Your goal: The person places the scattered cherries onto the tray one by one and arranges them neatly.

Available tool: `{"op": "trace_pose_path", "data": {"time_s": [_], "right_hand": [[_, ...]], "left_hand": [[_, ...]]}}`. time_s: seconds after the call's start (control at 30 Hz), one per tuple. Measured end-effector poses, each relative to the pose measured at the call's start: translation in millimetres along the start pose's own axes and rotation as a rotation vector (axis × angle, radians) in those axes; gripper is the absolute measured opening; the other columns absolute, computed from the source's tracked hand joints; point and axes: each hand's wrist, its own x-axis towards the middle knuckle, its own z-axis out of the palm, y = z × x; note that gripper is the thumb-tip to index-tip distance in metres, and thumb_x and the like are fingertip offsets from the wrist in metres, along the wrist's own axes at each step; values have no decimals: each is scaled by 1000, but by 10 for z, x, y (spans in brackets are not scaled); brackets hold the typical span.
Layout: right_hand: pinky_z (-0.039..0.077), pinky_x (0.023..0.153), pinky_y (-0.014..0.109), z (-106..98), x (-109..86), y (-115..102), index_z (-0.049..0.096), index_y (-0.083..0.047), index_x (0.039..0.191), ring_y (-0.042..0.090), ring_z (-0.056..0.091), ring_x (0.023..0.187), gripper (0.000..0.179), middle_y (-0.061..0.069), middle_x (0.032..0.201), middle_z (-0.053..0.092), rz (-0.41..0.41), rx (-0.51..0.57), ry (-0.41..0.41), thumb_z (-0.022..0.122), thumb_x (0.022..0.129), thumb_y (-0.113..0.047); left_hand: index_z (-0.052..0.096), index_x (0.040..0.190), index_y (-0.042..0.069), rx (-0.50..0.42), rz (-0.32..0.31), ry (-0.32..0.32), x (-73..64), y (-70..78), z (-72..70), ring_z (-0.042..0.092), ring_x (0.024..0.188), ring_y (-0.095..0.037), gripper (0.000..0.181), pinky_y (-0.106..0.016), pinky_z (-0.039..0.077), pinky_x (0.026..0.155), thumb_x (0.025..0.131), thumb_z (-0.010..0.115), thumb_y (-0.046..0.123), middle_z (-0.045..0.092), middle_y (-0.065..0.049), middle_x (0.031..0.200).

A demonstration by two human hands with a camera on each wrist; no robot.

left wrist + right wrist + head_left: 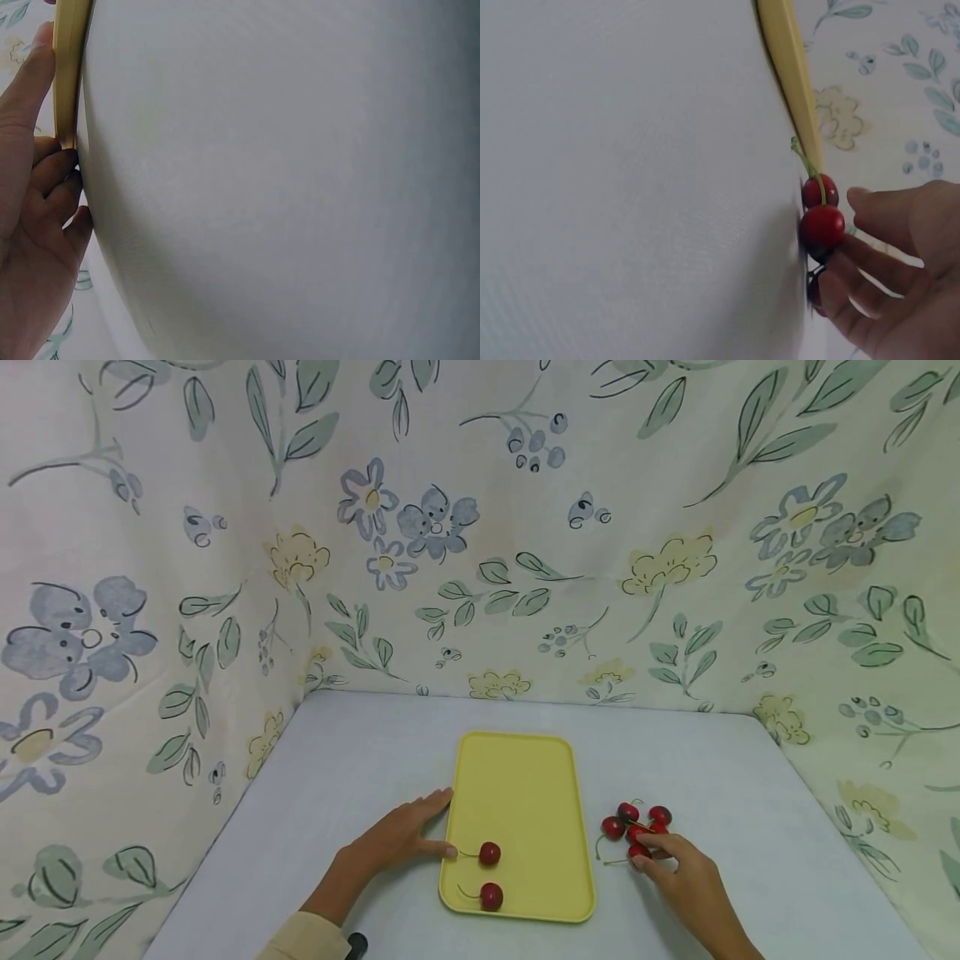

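Observation:
A yellow tray point(517, 793) lies on the white table. My left hand point(401, 835) rests at its left rim, thumb and forefinger spread apart along the edge; in the left wrist view the thumb point(34, 79) lies along the tray's side point(67, 75). Two stemmed cherries, an upper one point(490, 853) and a lower one point(491, 896), sit on the tray near that hand. Right of the tray, my right hand point(686, 872) reaches into a cluster of cherries point(613, 828). Its fingertips are right at a red cherry point(823, 226), with the thumb slightly apart from it in the right wrist view.
Flowered cloth point(510, 527) hangs behind the table and along both sides. The white tabletop point(360, 752) extends around the tray. A dark rounded object point(357, 945) shows beside the left sleeve point(307, 937).

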Motion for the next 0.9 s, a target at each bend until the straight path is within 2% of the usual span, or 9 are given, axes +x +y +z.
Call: {"op": "trace_pose_path", "data": {"time_s": [0.13,0.23,0.6,0.9], "right_hand": [[61,91,45,4,4,4,78,-9,121,22,70,102,32,5,119,75,55,-2,-58,86,91,-16],[60,93,48,12,2,2,77,-8,121,22,69,102,32,5,117,74,96,-2,-88,85,91,-14],[60,79,30,24,-13,22,78,-9,121,20,70,99,36,5,115,74,101,-9,-101,88,86,-10],[60,76,28,46,-16,34,77,-8,123,20,70,98,40,5,114,74,101,-14,-102,90,85,-11]], "left_hand": [[36,167,15,0,-3,0,-3,-1,-1,33,158,-42,104,-61,28,128,86,81,62,35,-9,172],[36,167,15,-1,1,1,-5,-4,-1,33,157,-43,103,-61,28,128,86,81,61,35,-9,171],[36,167,14,-7,-2,3,-11,9,-5,32,158,-41,104,-61,28,128,86,81,62,35,-9,172],[36,167,13,-4,17,7,-10,7,-7,33,157,-44,102,-62,29,128,88,80,60,36,-11,171]]}}
